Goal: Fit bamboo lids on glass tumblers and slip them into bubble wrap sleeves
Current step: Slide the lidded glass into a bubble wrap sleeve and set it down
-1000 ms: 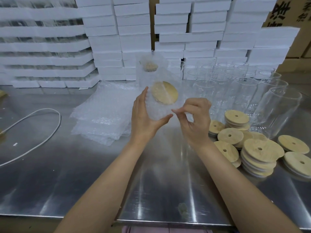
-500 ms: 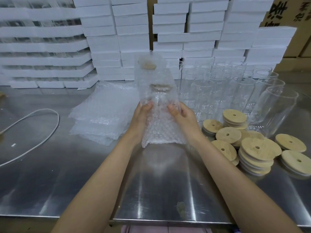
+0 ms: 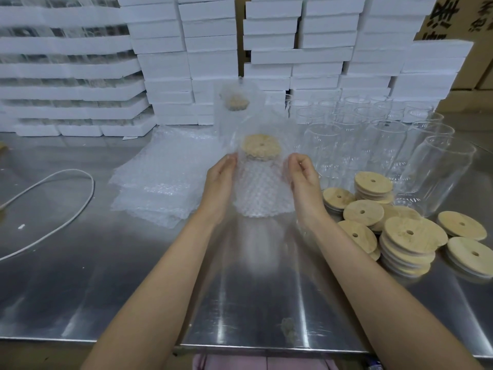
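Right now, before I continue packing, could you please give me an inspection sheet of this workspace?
Surface: shiny steel table.
Job's things: lidded glass tumbler in bubble wrap sleeve, held; second wrapped tumbler behind; flat bubble wrap sleeves left; empty clear glass tumblers and round bamboo lids right.
Clutter: small white scrap at left.
Grippers: left hand and right hand grip the sleeve's sides.
Cables: white cable looped at left.
Surroundings: white foam boxes stacked behind; brown cardboard cartons far right.
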The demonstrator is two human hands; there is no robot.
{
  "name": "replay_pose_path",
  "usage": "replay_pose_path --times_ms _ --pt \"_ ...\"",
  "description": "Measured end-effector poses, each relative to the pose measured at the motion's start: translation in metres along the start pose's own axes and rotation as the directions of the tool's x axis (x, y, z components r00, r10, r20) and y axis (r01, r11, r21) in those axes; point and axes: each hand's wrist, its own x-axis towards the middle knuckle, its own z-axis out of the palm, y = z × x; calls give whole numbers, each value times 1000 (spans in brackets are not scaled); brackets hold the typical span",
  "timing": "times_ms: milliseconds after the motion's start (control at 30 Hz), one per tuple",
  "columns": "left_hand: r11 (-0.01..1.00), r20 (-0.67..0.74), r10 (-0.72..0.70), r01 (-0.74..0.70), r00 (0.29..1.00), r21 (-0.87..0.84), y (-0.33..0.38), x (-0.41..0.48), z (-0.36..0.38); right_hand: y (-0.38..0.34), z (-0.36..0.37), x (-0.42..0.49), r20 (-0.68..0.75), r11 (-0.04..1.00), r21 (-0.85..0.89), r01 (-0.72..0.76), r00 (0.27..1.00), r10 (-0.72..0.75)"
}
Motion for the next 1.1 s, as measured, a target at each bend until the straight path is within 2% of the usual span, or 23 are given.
replay_pose_path --times_ms 67,133,200,300,367,400,467,533,567,600,633,733,800,867,967,1100 --pt "1000 -17 27 -27 1000 -8 0 0 -2 -2 -2 -2 76 1000 -4 22 997 -21" --pt "999 -34 30 -31 999 -21 0 0 -5 0 -2 -3 180 995 -85 51 983 -35" --pt "999 -13 36 -36 999 -8 0 1 -8 3 1 -5 220 981 -182 60 975 -19" --pt "999 3 41 -41 999 -29 1 0 -8 5 2 -4 139 969 -234 79 989 -47" --pt "995 -53 -3 -2 999 -97 2 0 -7 2 0 -4 98 969 -232 81 993 -60" --pt "998 -91 -10 5 996 -60 1 1 -7 1 -1 -3 82 976 -206 78 995 -62" --pt "966 -108 32 -3 994 258 -4 1 -8 -2 -2 -2 49 988 -140 63 997 -56" --pt "791 -13 35 -20 999 611 -13 -3 -10 -5 -3 -2 40 997 -69 44 998 -41" --pt "714 21 6 -19 1000 699 -15 -5 -10 -6 -3 -2 40 999 -38 39 998 -37" --pt "696 29 -36 4 999 718 -16 -6 -9 -7 -3 -2 39 999 -9 35 999 -35" --pt "721 30 -88 43 996 692 -15 -6 -8 -8 -3 -3 38 999 16 31 999 -31" --pt "845 36 -257 206 966 493 -13 -5 -4 -9 -2 -3 46 998 64 17 999 -20" --pt "857 64 -283 222 957 464 -14 -7 -6 -8 -3 -3 85 998 56 1 996 -6" --pt "816 85 -255 167 963 553 -19 -6 -9 -8 -4 -3 138 1000 27 -11 990 7" --pt "694 65 -129 43 989 719 -25 -5 -10 -5 -5 -2 194 1000 -20 3 981 1" --pt "580 19 49 -44 999 814 -28 -10 -7 -1 -4 -2 265 996 -78 53 964 -31"
